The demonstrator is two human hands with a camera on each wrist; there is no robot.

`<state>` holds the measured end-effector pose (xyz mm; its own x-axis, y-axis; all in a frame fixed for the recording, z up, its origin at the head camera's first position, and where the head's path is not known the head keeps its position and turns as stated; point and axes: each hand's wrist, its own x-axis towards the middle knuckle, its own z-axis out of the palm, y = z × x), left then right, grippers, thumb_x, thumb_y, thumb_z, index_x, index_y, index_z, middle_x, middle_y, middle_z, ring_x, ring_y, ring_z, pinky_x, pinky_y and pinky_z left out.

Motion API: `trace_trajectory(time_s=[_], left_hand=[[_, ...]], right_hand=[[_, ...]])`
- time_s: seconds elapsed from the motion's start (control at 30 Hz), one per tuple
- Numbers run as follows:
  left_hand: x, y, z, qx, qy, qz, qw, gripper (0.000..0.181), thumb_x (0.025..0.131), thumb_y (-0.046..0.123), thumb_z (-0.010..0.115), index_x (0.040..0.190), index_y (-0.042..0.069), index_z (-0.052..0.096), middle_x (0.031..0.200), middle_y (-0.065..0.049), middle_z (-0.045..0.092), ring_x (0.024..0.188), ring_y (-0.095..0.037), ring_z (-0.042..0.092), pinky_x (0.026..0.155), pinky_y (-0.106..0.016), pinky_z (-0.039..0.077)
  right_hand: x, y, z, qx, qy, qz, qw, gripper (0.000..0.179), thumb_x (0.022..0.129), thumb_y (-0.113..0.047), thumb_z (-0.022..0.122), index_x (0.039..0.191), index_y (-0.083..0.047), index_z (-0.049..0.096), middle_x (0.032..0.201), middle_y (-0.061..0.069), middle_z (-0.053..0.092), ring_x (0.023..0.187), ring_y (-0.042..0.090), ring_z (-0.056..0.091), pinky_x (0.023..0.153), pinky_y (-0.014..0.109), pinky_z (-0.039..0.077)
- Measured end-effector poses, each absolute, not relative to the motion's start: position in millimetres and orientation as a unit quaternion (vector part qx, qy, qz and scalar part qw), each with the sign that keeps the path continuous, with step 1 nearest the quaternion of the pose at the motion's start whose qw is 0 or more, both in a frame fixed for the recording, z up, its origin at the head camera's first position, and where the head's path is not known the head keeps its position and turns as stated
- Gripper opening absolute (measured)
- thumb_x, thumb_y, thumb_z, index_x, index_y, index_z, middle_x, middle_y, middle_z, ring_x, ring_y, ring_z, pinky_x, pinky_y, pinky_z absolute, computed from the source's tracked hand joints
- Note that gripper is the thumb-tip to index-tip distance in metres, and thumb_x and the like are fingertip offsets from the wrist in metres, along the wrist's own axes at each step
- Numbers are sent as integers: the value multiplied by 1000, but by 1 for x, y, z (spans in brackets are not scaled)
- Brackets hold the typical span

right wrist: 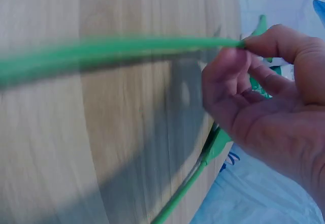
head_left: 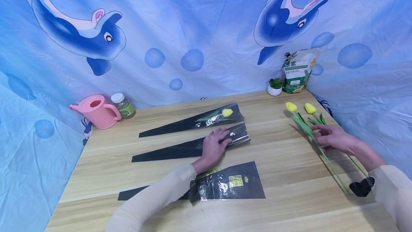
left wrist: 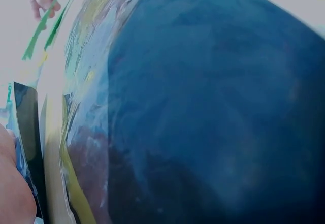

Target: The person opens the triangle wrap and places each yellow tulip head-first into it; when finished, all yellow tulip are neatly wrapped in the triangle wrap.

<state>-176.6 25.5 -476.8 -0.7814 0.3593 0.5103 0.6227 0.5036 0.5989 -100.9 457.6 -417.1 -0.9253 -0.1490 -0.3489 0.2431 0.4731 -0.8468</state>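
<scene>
My right hand (head_left: 334, 139) pinches the green stem of a yellow artificial tulip (head_left: 291, 107) between thumb and index finger, at the table's right side. In the right wrist view, that stem (right wrist: 127, 46) runs leftward from the fingertips. A second yellow tulip (head_left: 310, 109) lies just right of it, partly hidden by the hand. My left hand (head_left: 213, 148) rests on the middle black flower sleeve (head_left: 177, 151), fingers spread near its clear, wide end. Behind it lies another sleeve (head_left: 170, 127) holding a yellow tulip (head_left: 227, 112). A third sleeve (head_left: 254, 183), with gold print, lies beneath my left forearm.
A pink watering can (head_left: 96, 114) and a white-lidded jar (head_left: 125, 106) stand at the back left. At the back right are a small potted plant (head_left: 275, 88) and a white-and-green bag (head_left: 297, 72). A blue dolphin-print cloth (head_left: 206, 28) hangs behind the wooden table (head_left: 283, 207).
</scene>
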Motion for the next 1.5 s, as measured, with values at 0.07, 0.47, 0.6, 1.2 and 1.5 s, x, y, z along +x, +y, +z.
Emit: trace_trajectory(time_s=[0.07,0.47,0.6,1.2,1.5], left_hand=[[-176,26,-477,-287,-852,-408,160,37,83,13,82,117,2,73,121,-18,68,117,-38,62,105,-55,43],[-174,28,-475,-277,-855,-416,140,37,84,15,80,119,3,72,125,-16,66,122,-36,59,109,-53,39],[-174,28,-476,-282,-854,-411,148,37,84,15,81,118,2,72,123,-16,67,120,-36,60,108,-53,40],[-172,31,-473,-289,-852,-409,152,36,84,15,80,117,2,72,123,-14,67,121,-35,60,108,-53,40],[-171,31,-473,-289,-853,-407,148,36,85,15,80,117,2,72,123,-14,67,121,-36,60,108,-53,40]], right_hand=[[-102,455,-416,27,829,-524,190,63,100,-6,53,148,13,19,110,13,48,86,12,53,72,39,57],[-112,435,-412,32,819,-547,172,64,103,-9,52,150,12,15,125,25,44,94,13,55,79,39,56],[-116,432,-413,27,805,-568,169,61,103,-9,51,149,10,16,125,22,52,97,13,59,77,39,55],[-133,402,-407,39,686,-720,101,42,97,1,63,129,-13,39,104,5,67,97,16,67,81,39,60],[-148,381,-406,42,588,-808,-19,42,94,10,63,122,-11,38,95,5,70,87,17,69,76,35,61]])
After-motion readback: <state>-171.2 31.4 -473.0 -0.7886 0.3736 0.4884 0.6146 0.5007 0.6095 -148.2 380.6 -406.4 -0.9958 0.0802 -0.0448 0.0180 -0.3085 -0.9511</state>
